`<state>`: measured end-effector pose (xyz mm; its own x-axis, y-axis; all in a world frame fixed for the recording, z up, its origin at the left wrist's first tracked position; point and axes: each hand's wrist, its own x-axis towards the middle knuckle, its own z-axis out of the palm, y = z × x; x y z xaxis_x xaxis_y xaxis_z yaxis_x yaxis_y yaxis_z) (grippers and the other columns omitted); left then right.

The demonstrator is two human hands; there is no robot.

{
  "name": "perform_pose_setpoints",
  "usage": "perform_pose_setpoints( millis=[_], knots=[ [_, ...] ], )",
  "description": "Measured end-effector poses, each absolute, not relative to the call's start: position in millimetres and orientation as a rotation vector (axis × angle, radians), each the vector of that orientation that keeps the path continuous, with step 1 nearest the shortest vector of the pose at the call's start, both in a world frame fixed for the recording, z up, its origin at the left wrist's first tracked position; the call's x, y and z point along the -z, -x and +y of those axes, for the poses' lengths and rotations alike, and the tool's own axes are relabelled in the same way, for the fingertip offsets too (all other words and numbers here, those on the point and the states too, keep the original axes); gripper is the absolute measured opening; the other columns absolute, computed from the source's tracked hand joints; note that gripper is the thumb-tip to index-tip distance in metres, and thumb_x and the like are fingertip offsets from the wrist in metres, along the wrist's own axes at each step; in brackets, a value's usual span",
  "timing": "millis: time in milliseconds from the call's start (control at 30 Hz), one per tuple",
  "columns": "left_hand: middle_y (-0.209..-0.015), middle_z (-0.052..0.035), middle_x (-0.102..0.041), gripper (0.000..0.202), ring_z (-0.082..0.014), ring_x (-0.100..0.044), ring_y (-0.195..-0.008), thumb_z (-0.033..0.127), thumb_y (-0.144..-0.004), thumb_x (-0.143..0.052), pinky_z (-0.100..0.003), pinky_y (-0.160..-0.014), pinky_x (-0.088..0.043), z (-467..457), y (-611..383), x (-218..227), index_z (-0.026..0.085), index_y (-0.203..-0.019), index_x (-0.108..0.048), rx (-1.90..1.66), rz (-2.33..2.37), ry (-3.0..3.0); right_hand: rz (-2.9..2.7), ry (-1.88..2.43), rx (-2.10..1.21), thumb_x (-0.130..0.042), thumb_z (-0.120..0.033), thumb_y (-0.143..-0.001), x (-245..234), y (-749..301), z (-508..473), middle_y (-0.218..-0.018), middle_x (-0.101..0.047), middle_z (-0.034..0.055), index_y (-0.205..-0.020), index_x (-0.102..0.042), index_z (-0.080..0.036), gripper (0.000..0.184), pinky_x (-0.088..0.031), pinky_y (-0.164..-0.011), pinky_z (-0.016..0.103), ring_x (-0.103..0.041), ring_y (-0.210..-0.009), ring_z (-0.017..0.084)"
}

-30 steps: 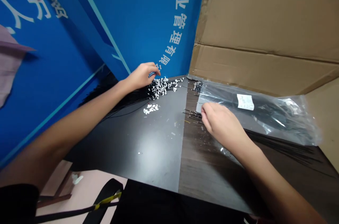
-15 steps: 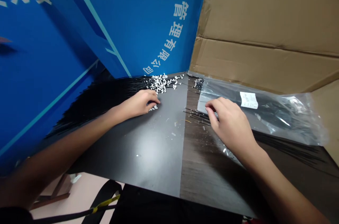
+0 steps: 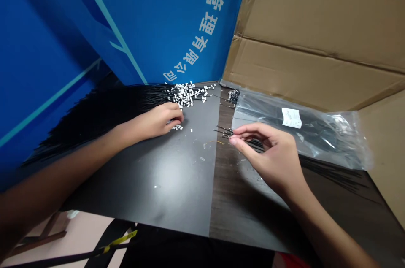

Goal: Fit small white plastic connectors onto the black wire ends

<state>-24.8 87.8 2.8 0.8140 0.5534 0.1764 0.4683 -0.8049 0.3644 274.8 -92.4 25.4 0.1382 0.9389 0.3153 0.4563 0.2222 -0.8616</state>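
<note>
My left hand (image 3: 160, 119) rests on the dark mat (image 3: 158, 166), its fingers curled over a few small white connector housings (image 3: 177, 127). Just beyond it lies a heap of the same white housings (image 3: 190, 93) on the ends of a fan of thin black wires (image 3: 101, 112). My right hand (image 3: 272, 154) hovers over the wooden table, thumb and fingers pinched at the tips of loose black wires (image 3: 223, 132) that stick out from under a clear plastic bag (image 3: 303, 128).
A blue board with white characters (image 3: 152, 19) walls off the left and back. A brown cardboard sheet (image 3: 316, 36) stands at the back right. The bag holds more black wires and carries a white label (image 3: 291, 117). Stray white bits dot the mat.
My left hand has come back from the heap of white housings to a small group nearer me. My right hand has turned and pinched at the loose wire tips.
</note>
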Motion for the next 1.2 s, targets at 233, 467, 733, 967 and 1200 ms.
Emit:
perform_pose_setpoints(
  millis=[233, 467, 733, 967, 1200],
  knots=[
    [-0.111, -0.0116, -0.077, 0.027, -0.0256, -0.074, -0.1, 0.033, -0.106, -0.064, -0.036, -0.091, -0.055, 66.1, 14.4, -0.8, 0.017, -0.116, -0.083, -0.49, 0.791, -2.631, -1.607, 1.382, -0.425, -0.083, -0.018, -0.091, -20.5, -268.7, -95.1, -0.088, -0.086, 0.0007, -0.094, -0.082, -0.022, 0.005, -0.065, -0.077, 0.033, -0.081, -0.078, 0.018],
    [-0.109, -0.0096, -0.077, 0.022, -0.0241, -0.072, -0.1, 0.024, -0.106, -0.065, -0.036, -0.094, -0.054, 57.2, 1.4, 13.4, 0.02, -0.107, -0.086, -0.513, 0.681, -2.618, -1.736, 1.358, -0.206, -0.078, -0.014, -0.095, -12.5, -261.2, -98.1, -0.087, -0.085, -0.0003, -0.095, -0.08, -0.021, 0.007, -0.061, -0.078, 0.034, -0.08, -0.076, 0.017],
    [-0.108, -0.0125, -0.071, 0.026, -0.0266, -0.065, -0.102, 0.021, -0.108, -0.053, -0.038, -0.094, -0.049, 55.0, -1.8, 18.4, 0.018, -0.103, -0.079, -0.52, 0.66, -2.598, -1.745, 1.322, -0.233, -0.083, -0.012, -0.093, -13.5, -261.4, -102.3, -0.09, -0.088, 0.0, -0.097, -0.081, -0.021, 0.009, -0.064, -0.081, 0.031, -0.083, -0.079, 0.017],
    [-0.104, -0.0105, -0.078, 0.022, -0.0202, -0.072, -0.092, 0.026, -0.107, -0.062, -0.031, -0.084, -0.055, 20.4, -14.6, -3.0, 0.015, -0.109, -0.081, -0.486, 0.697, -2.193, -1.859, 1.174, -0.183, -0.083, -0.008, -0.095, -11.8, -260.6, -102.2, -0.092, -0.088, 0.0012, -0.101, -0.081, -0.02, 0.013, -0.062, -0.08, 0.033, -0.082, -0.078, 0.017],
    [-0.089, -0.0054, -0.082, 0.017, -0.0115, -0.069, -0.076, 0.022, -0.091, -0.085, -0.022, -0.074, -0.057, -21.2, -26.9, -13.4, 0.014, -0.106, -0.088, -0.281, 0.697, -1.284, -1.951, 1.057, -0.163, -0.082, -0.005, -0.097, -4.2, -260.2, -101.9, -0.093, -0.086, 0.0039, -0.107, -0.079, -0.018, 0.017, -0.06, -0.081, 0.037, -0.08, -0.078, 0.019]
  ],
)
